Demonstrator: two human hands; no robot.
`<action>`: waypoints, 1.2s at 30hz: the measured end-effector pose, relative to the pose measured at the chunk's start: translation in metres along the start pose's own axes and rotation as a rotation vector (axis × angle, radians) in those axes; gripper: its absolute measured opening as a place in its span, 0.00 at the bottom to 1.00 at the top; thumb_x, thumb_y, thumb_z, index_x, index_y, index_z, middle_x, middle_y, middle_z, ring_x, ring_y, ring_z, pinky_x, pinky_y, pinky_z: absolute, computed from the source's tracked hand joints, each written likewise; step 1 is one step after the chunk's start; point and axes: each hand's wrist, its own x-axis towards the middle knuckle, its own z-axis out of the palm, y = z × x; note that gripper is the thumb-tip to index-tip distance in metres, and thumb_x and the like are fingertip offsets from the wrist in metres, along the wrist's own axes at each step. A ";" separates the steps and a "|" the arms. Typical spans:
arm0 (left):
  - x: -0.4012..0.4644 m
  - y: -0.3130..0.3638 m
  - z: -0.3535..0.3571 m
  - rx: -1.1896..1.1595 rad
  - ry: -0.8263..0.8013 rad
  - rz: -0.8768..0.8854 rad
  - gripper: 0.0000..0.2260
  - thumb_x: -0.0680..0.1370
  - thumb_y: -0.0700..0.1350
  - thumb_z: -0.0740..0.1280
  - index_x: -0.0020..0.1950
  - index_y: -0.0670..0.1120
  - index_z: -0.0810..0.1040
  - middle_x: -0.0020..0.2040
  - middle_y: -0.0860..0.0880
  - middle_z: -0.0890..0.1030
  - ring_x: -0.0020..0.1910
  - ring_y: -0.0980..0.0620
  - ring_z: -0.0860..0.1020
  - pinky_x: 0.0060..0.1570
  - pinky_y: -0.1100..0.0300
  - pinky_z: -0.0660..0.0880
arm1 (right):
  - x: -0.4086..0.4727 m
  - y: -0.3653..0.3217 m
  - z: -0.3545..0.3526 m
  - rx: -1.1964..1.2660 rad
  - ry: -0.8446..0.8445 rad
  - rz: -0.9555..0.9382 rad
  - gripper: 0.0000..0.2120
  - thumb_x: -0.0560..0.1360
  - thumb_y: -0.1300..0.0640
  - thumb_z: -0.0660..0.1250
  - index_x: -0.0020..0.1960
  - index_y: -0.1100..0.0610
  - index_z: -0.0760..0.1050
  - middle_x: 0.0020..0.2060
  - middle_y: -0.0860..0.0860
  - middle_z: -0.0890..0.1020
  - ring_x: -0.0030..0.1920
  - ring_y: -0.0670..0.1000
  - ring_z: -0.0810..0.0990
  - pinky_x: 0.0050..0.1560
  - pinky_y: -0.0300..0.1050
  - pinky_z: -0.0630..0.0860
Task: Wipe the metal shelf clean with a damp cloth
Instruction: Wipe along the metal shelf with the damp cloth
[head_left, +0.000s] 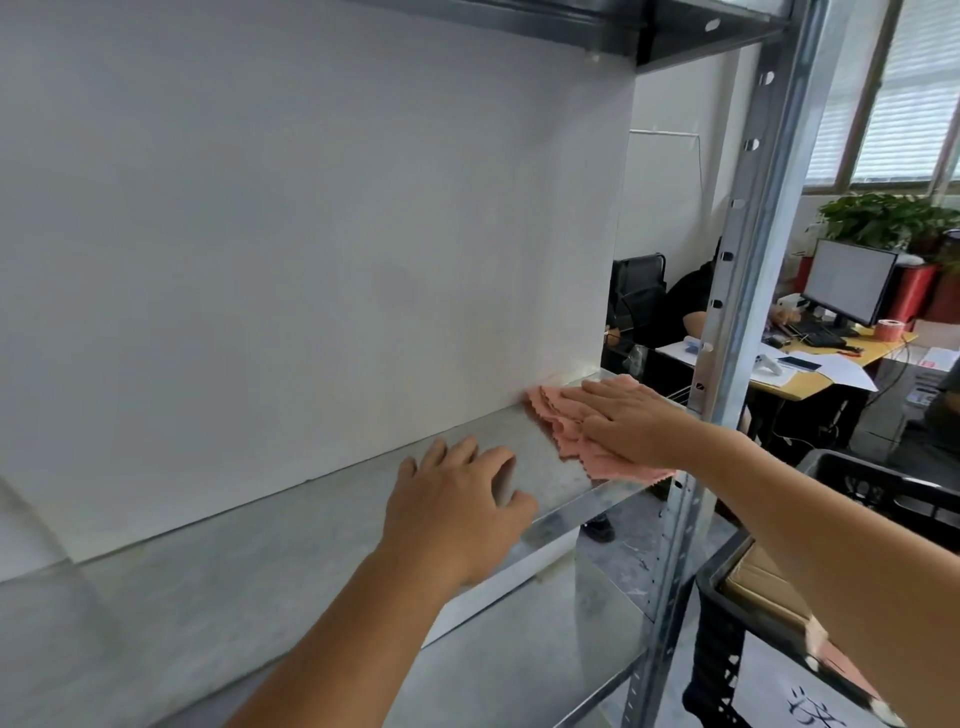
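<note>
The metal shelf (270, 551) is a grey galvanised board running from lower left to the right, against a white back panel. A pink cloth (561, 415) with zigzag edges lies flat at the shelf's right end, near the back corner. My right hand (618, 421) presses palm-down on the cloth with fingers stretched out. My left hand (457, 514) rests on the bare shelf near its front edge, left of the cloth, fingers spread and holding nothing.
A slotted steel upright (748, 291) stands at the shelf's right front corner. A lower shelf (519, 665) sits beneath. A black crate (883, 493) with a cardboard box stands at the right. Behind are a desk with a monitor (847, 280) and a seated person (685, 306).
</note>
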 end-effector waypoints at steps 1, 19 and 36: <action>0.008 0.005 0.003 -0.006 -0.012 0.022 0.26 0.73 0.64 0.49 0.68 0.61 0.69 0.63 0.55 0.75 0.65 0.47 0.69 0.65 0.44 0.66 | 0.004 0.003 0.001 0.008 -0.002 0.015 0.42 0.76 0.28 0.28 0.86 0.41 0.47 0.86 0.47 0.51 0.85 0.51 0.47 0.84 0.59 0.45; 0.019 0.013 0.015 -0.042 -0.010 0.044 0.33 0.72 0.66 0.43 0.76 0.64 0.62 0.80 0.54 0.63 0.79 0.47 0.57 0.75 0.41 0.54 | -0.008 -0.019 0.010 0.020 0.057 0.234 0.49 0.71 0.31 0.28 0.85 0.51 0.55 0.85 0.57 0.55 0.85 0.62 0.49 0.81 0.71 0.48; 0.016 0.015 0.013 -0.039 -0.004 0.040 0.32 0.73 0.67 0.45 0.76 0.64 0.62 0.78 0.54 0.65 0.78 0.46 0.58 0.76 0.41 0.53 | -0.018 -0.036 0.029 0.109 0.130 0.261 0.43 0.75 0.32 0.30 0.86 0.49 0.47 0.86 0.53 0.47 0.85 0.58 0.41 0.83 0.67 0.42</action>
